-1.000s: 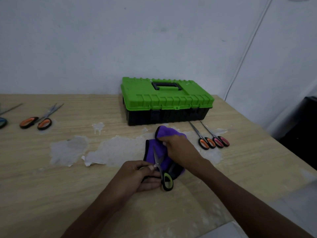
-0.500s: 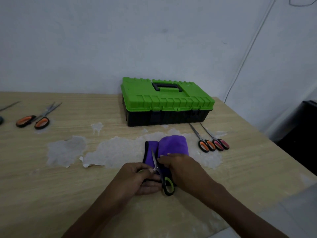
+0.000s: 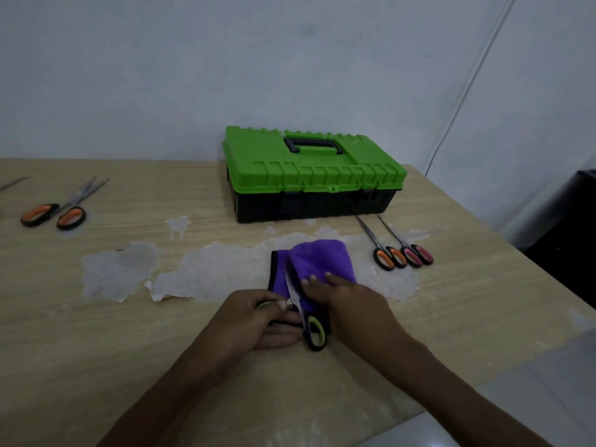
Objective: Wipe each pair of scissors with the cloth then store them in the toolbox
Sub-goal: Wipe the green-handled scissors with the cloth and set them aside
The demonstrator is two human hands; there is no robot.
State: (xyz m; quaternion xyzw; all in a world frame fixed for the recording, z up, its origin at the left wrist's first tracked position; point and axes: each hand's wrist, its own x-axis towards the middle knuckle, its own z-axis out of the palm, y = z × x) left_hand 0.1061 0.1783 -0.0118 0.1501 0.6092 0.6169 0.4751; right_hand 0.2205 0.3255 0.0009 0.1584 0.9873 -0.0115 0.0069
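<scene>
Your left hand (image 3: 254, 321) pinches green-handled scissors (image 3: 304, 312) near pivot; one handle loop hidden under it. Your right hand (image 3: 346, 301) presses purple cloth (image 3: 317, 262) flat over blades, fingers together; blade tips hidden under fold. Toolbox (image 3: 314, 175) lid closed, behind cloth. Scissors pair (image 3: 400, 250) right of cloth. Orange scissors (image 3: 61, 209) far left; another blade cut off at edge.

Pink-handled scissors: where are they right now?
In the head view, the pink-handled scissors lie on the table right of the purple cloth, beside an orange-handled pair, just in front of the toolbox's right end.
</scene>
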